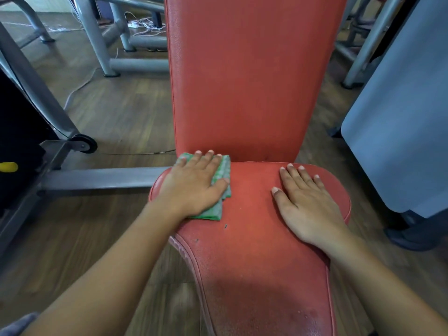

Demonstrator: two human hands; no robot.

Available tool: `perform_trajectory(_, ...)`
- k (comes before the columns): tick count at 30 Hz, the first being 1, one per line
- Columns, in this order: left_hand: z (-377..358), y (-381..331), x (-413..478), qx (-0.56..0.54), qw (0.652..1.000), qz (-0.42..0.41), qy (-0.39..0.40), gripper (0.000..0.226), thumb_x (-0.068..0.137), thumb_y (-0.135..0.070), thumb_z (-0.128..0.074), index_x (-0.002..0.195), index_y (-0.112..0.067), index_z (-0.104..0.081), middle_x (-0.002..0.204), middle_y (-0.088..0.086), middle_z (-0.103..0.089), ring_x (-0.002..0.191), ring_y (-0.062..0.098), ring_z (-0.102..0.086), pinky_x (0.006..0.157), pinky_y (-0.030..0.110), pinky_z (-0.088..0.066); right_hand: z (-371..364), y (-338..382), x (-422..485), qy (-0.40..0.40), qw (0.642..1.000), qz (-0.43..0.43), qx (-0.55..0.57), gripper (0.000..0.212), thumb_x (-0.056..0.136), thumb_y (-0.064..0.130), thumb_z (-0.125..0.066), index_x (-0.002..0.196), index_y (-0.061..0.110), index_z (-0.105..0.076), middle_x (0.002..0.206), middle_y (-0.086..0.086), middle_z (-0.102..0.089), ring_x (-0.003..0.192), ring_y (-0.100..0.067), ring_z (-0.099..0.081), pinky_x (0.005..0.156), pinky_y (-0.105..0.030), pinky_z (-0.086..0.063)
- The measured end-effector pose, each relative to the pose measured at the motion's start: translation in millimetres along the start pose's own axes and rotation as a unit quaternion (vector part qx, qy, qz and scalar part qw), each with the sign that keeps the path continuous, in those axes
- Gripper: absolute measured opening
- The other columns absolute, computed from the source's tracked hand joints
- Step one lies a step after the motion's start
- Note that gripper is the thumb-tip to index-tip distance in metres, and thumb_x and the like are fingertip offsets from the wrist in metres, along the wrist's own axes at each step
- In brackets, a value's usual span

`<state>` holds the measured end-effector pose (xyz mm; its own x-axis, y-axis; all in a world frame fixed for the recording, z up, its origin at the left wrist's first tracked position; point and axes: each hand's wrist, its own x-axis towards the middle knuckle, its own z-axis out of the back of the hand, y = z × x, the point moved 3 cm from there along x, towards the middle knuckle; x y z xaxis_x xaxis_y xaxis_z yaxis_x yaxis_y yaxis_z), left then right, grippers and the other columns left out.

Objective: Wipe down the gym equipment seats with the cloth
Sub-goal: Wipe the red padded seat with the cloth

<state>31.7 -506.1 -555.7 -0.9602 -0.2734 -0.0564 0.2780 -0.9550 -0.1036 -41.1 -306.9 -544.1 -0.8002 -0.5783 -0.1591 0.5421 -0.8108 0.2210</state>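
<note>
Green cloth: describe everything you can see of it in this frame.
The green cloth is a folded fabric rag with a green-and-white checked pattern, layered edges showing at its near corner. It lies flat on the far-left part of the red seat pad, by the base of the backrest. The left hand presses it with straight fingers, covering most of it.
</note>
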Motion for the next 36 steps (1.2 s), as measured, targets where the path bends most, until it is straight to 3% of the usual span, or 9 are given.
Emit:
perform_trajectory(4,-4,-12,-33,-0.015,0.994,-0.11,-0.008,0.082,0.077,-0.062,0.006,0.152,-0.03,-0.001,0.159,-0.01,0.003,0.146,0.009,0.005,0.115,0.028,0.009,0,0,0,0.0,1.0,-0.004,-0.003,0.06,0.1,0.046,-0.016,0.154,0.022,-0.004,0.161,0.005,0.003,0.147,-0.009,0.008,0.119,-0.031,0.009)
perform_trajectory(7,1,20,-42,-0.03,0.997,-0.073,-0.007,0.083,0.075,-0.065,0.003,0.151,-0.032,-0.003,0.159,-0.011,-0.001,0.146,0.007,0.004,0.113,0.024,0.009,0,0,0,0.002,1.0,-0.002,-0.001,0.06,0.1,0.046,-0.015,0.154,0.022,-0.004,0.161,0.006,0.004,0.147,-0.009,0.008,0.119,-0.031,0.009)
perform_trajectory(11,3,12,-6,-0.012,1.0,-0.003,0.012,0.089,0.073,-0.065,0.003,0.153,-0.027,-0.006,0.161,-0.004,-0.005,0.147,0.014,-0.002,0.118,0.035,-0.001,1,0,0,0.002,1.0,-0.001,-0.003,0.06,0.1,0.046,-0.015,0.154,0.022,-0.003,0.161,0.005,0.004,0.147,-0.009,0.008,0.118,-0.03,0.009)
perform_trajectory(16,-2,-17,-34,-0.019,0.993,-0.12,0.012,0.084,0.074,-0.063,0.008,0.152,-0.031,0.002,0.159,-0.011,0.005,0.146,0.007,0.008,0.117,0.03,0.007,1,1,0,0.001,1.0,-0.003,-0.005,0.06,0.101,0.046,-0.017,0.154,0.021,-0.005,0.161,0.005,0.003,0.147,-0.01,0.007,0.119,-0.031,0.008)
perform_trajectory(19,2,8,-33,-0.019,0.996,-0.082,0.017,0.086,0.072,-0.066,0.005,0.152,-0.034,-0.002,0.159,-0.012,0.003,0.146,0.006,0.006,0.115,0.026,0.007,0,0,1,0.002,1.0,-0.002,-0.002,0.06,0.1,0.046,-0.016,0.154,0.022,-0.004,0.161,0.005,0.003,0.147,-0.01,0.008,0.119,-0.031,0.009)
perform_trajectory(22,3,4,-6,-0.012,0.999,-0.024,0.028,0.083,0.077,-0.064,-0.001,0.153,-0.029,-0.003,0.16,-0.007,-0.002,0.147,0.012,0.001,0.118,0.033,0.001,0,-1,-1,0.004,1.0,-0.002,-0.001,0.06,0.1,0.047,-0.015,0.154,0.023,-0.003,0.161,0.005,0.004,0.147,-0.009,0.009,0.119,-0.031,0.009)
perform_trajectory(28,-2,-18,-38,-0.035,0.992,-0.122,0.02,0.082,0.074,-0.063,0.008,0.15,-0.032,0.006,0.157,-0.013,0.009,0.145,0.005,0.011,0.116,0.028,0.01,0,-1,0,0.0,1.0,0.001,-0.002,0.061,0.1,0.047,-0.015,0.154,0.022,-0.004,0.161,0.005,0.003,0.147,-0.009,0.008,0.119,-0.031,0.009)
perform_trajectory(33,3,5,-15,-0.009,0.999,-0.027,0.031,0.084,0.076,-0.064,0.003,0.152,-0.029,-0.001,0.16,-0.008,0.002,0.147,0.01,0.004,0.117,0.032,0.004,1,-1,0,-0.013,1.0,0.008,0.019,0.06,0.101,0.046,-0.017,0.154,0.021,-0.007,0.161,0.004,0.0,0.147,-0.01,0.006,0.118,-0.03,0.008)
perform_trajectory(36,-2,-33,6,-0.008,0.998,-0.052,0.031,0.068,0.093,-0.056,-0.01,0.153,-0.025,-0.002,0.161,-0.003,0.001,0.147,0.014,0.003,0.119,0.038,0.001,5,-1,-4,-0.042,0.998,0.009,0.056,0.059,0.101,0.043,-0.025,0.154,0.018,-0.013,0.161,0.001,-0.006,0.147,-0.01,0.001,0.118,-0.029,0.005)
